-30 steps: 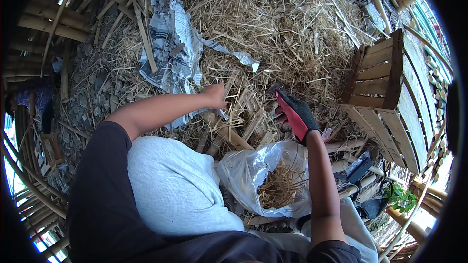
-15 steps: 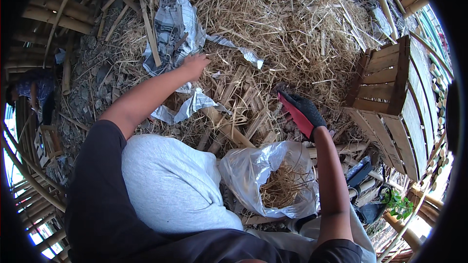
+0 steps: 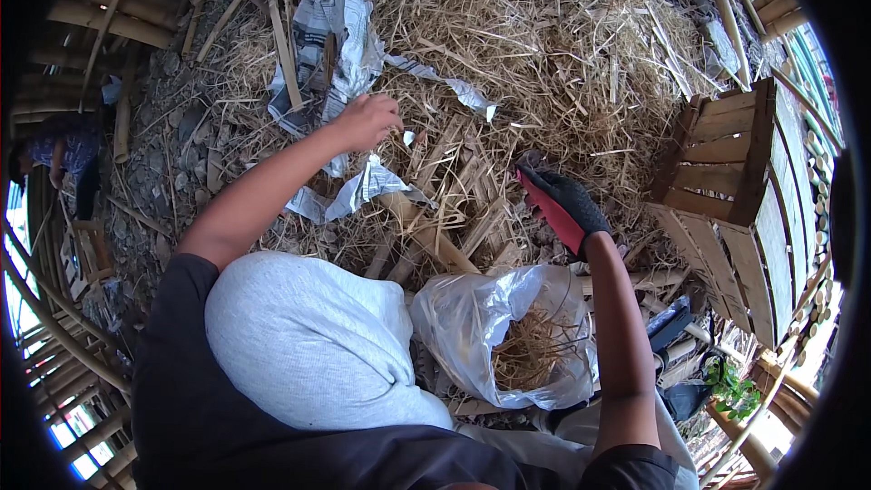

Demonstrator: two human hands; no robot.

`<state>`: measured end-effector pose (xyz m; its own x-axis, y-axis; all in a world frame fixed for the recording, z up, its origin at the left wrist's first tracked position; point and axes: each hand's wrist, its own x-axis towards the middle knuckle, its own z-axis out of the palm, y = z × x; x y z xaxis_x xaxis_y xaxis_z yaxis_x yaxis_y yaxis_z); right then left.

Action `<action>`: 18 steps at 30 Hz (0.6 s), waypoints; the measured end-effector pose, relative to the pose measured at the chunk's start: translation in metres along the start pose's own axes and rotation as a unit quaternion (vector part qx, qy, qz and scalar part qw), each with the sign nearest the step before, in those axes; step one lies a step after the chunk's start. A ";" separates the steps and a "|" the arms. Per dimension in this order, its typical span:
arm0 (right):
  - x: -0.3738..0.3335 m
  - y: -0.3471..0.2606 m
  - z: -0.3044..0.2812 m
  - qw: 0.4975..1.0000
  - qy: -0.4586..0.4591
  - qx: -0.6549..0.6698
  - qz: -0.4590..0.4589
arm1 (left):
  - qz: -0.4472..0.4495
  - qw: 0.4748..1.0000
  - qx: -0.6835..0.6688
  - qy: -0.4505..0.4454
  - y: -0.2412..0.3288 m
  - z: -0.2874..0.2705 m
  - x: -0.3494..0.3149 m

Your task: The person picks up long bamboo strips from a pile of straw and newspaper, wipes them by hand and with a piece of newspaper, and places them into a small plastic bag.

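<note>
Now, the crumpled newspaper (image 3: 349, 45) lies just beyond the bare left hand (image 3: 367, 121), its lower part running in under the wrist, with a torn paper piece (image 3: 367, 183) on the near side of that hand. The left fingers are bent, knuckles up, a small white scrap (image 3: 408, 137) right beside their tips; whether they pinch anything, I can't tell. And over to the right, well apart from it, the gloved right hand (image 3: 564, 209), red and black, reaches its fingers to the straw (image 3: 544, 63); its palm is turned from view, so I can't tell whether it's closed on anything.

Hard to see, too: the left thumb, tucked out of sight, and the lower side of the plastic bag (image 3: 454, 313), partly behind the right forearm. That bag sits nearer the body than both hands, straw inside.

Between the hands, flat slats and a bamboo pole (image 3: 440, 245); past them, loose straw spreads to the upper edge. A wooden crate (image 3: 755, 163) bounds the right hand's outer side, and the grey-clad knee (image 3: 304, 336) rises below the left forearm.
</note>
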<state>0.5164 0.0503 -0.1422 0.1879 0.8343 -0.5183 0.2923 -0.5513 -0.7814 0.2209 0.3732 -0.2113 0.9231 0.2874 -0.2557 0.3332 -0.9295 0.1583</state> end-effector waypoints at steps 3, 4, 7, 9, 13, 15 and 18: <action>-0.005 -0.005 0.003 0.999 0.000 -0.012 -0.029 | 0.082 0.995 0.034 0.054 0.004 0.035 -0.013; -0.005 -0.007 0.005 1.000 0.000 -0.001 -0.017 | 0.079 0.995 0.033 0.055 0.004 0.039 -0.012; -0.005 -0.007 0.010 1.000 -0.004 -0.005 -0.018 | 0.057 0.995 0.049 0.068 -0.001 0.051 -0.006; -0.004 -0.003 0.012 0.999 -0.008 -0.019 -0.034 | 0.064 0.990 0.066 0.111 -0.006 0.059 -0.005; -0.009 0.001 0.009 0.997 -0.002 -0.057 -0.045 | 0.061 0.982 0.151 0.095 0.004 0.066 0.004; -0.012 -0.004 0.011 0.998 0.000 -0.054 -0.036 | 0.069 0.973 0.194 0.104 0.005 0.067 0.005; -0.010 -0.003 0.016 0.999 -0.003 -0.028 -0.037 | 0.073 0.951 0.277 0.114 -0.001 0.054 0.004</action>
<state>0.4990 0.0433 -0.1399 0.1586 0.8726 -0.4619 0.3577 -0.4869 -0.7969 0.2142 0.3632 -0.2638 0.9906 0.1291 -0.0457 0.1036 -0.9247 -0.3664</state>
